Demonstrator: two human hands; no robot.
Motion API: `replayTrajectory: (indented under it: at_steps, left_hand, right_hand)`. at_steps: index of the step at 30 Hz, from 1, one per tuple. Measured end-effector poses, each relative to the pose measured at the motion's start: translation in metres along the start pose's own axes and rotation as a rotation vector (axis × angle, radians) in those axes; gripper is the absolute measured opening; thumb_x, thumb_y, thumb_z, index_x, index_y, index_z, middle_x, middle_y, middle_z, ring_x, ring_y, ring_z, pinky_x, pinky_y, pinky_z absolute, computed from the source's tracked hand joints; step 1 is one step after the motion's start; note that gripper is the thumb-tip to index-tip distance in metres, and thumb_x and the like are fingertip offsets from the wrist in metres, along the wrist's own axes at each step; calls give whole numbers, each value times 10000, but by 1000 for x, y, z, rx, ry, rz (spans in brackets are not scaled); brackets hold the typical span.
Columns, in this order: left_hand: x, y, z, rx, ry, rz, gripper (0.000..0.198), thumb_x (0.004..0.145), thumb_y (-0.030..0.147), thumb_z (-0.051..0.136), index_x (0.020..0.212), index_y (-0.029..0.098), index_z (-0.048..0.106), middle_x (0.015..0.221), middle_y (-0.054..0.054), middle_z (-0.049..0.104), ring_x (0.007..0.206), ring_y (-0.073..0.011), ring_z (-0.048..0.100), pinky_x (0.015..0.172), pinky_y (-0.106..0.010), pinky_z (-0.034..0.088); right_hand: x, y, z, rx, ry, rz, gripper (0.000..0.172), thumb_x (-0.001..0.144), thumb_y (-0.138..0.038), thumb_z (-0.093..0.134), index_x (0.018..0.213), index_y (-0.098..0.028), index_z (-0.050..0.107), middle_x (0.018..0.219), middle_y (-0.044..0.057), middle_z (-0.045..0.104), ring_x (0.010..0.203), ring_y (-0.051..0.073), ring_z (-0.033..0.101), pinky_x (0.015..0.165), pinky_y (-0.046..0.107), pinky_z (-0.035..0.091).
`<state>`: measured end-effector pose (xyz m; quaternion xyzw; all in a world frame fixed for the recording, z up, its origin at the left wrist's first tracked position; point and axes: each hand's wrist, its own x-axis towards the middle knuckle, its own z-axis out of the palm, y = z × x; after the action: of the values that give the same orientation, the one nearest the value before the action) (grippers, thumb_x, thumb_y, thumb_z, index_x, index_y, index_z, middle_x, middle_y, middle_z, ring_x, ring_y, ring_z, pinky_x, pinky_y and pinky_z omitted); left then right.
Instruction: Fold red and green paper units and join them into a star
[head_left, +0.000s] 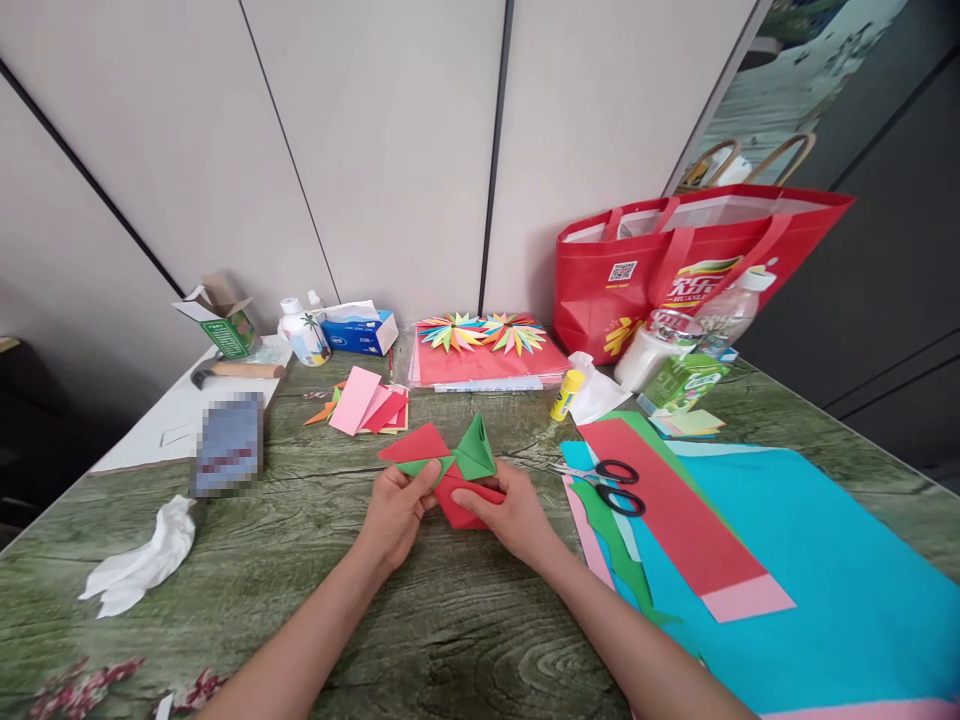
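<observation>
Both of my hands hold a folded red and green paper piece (474, 449) above the middle of the table. My left hand (400, 510) pinches its left side, thumb on a green flap, with a red point sticking out beyond. My right hand (517, 510) grips the lower right red part, thumb lying across it. A green folded peak stands up between the hands. Just behind lie small pink, red and orange paper pieces (356, 400). To the right, black-handled scissors (619, 485) rest on coloured paper sheets (750, 530). The fingers under the paper are hidden.
A yellow glue stick (567, 395) stands behind my right hand. Two folded paper stars (480, 334) lie on a packet of red paper (487, 368). A red bag (637, 270), jar and bottle stand back right. A tissue box (360, 332), hammer (240, 370) and crumpled tissue (142, 560) are left.
</observation>
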<state>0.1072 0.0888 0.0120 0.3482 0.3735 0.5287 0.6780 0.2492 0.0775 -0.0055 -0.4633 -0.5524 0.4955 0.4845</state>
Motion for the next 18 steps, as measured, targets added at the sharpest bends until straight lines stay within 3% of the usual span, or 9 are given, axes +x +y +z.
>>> replayTrajectory:
  at_steps: [5,9,13,18]
  left_hand:
    - [2,5,-3,105,24,129,180,649,260,727,768,135,674,720,-33,702,642,-142,620,608,-245,493]
    - [2,5,-3,165,15,164,212,656,265,718,816,132,674,785,-49,710,715,-169,629,694,-293,497]
    - [1,5,-4,184,13,167,213,670,268,706,820,124,661,788,-58,708,725,-177,628,699,-303,494]
    - [2,8,-5,111,-10,141,216,684,287,694,827,134,644,804,-60,704,707,-180,636,680,-313,498]
  right_hand:
    - [-1,-3,1,39,-31,-46,267,724,-392,614,878,-174,623,859,44,673,789,207,603,707,322,485]
    - [2,-5,-2,84,23,-16,289,737,-454,583,794,-174,623,778,25,653,719,183,575,665,299,470]
    - [3,-9,-5,280,-10,24,310,719,-486,600,802,-188,632,798,31,650,748,191,578,699,311,467]
    - [3,-15,-5,517,-96,110,391,743,-560,529,757,-187,645,736,37,631,700,187,578,610,304,466]
